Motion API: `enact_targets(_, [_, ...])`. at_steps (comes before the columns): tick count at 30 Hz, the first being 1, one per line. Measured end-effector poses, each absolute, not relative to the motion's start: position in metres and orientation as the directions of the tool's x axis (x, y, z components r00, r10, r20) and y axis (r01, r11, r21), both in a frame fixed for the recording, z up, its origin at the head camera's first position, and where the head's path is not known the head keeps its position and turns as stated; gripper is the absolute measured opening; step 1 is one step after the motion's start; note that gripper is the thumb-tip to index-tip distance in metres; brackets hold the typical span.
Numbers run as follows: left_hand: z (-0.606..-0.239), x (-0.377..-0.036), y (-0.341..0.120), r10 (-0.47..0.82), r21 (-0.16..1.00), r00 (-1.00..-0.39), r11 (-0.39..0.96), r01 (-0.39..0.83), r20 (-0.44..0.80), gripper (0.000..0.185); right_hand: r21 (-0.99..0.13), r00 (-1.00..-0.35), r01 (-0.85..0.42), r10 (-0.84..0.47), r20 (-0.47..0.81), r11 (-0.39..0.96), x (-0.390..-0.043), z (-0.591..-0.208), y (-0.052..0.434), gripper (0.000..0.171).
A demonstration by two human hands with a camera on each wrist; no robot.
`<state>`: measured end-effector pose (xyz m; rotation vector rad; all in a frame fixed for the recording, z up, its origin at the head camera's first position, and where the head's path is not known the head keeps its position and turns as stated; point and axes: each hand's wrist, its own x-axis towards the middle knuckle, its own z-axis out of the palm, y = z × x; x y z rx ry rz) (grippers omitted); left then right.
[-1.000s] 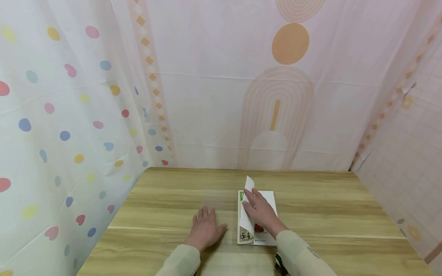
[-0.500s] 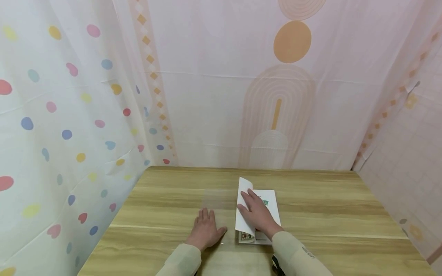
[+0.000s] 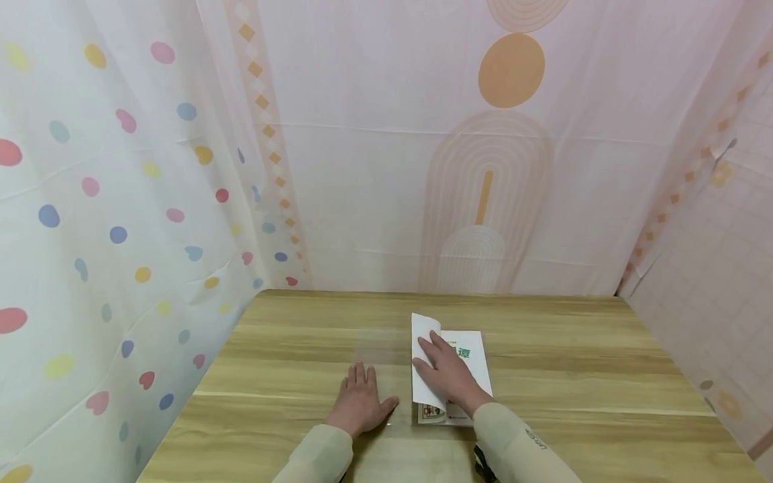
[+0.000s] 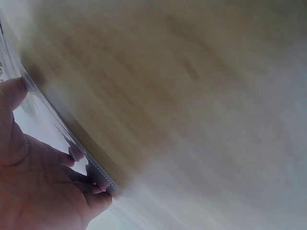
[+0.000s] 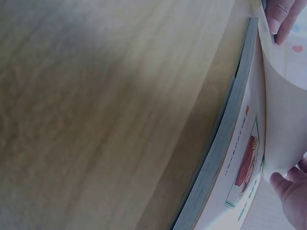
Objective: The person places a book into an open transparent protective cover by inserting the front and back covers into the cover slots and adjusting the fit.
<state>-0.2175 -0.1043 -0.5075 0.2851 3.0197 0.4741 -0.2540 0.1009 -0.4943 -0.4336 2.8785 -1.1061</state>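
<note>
Booklet (image 3: pixel 468 359) flat on the table (image 3: pixel 574 376), long axis running near to far.
Right hand (image 3: pixel 448 376) lies on it, straight fingers pressing its lifted white page (image 3: pixel 423 335) leftward; left hand (image 3: pixel 359 402) rests flat, fingers spread, just left.

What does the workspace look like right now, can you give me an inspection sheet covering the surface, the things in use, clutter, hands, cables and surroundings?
Surface: wooden table, light grain.
Job's things: booklet lying flat on the table; its white cover page is folded over to the left and partly lifted.
Clutter: a clear plastic sheet, faint, lies on the table under the left hand.
Hands: left hand rests flat, fingers straight, on the plastic sheet; right hand presses on the turned page with straight fingers.
Cables: nothing seen.
Surroundings: dotted curtain on the left, pink patterned curtain behind and to the right.
</note>
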Motion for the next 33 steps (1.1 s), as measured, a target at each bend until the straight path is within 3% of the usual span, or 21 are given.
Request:
enact_targets(9, [-0.5077, -0.2209, -0.1044, 0.177, 0.301, -0.978, 0.944, 0.137, -0.11, 0.073, -0.629, -0.943, -0.31, -0.314, 0.109, 0.713, -0.2546, -0.5002, 0.0984, 0.061])
enact_targets(18, [-0.5057, -0.2175, -0.1041, 0.189, 0.27, -0.979, 0.949, 0.163, -0.074, 0.081, -0.608, -0.939, -0.322, -0.326, 0.108, 0.726, -0.2521, -0.5002, 0.0983, 0.062])
enact_targets(33, [-0.5025, -0.218, -0.1026, 0.179, 0.279, -0.975, 0.95, 0.137, -0.128, 0.067, -0.564, -0.919, -0.376, -0.372, 0.129, 0.735, -0.2513, -0.4962, 0.0965, 0.058])
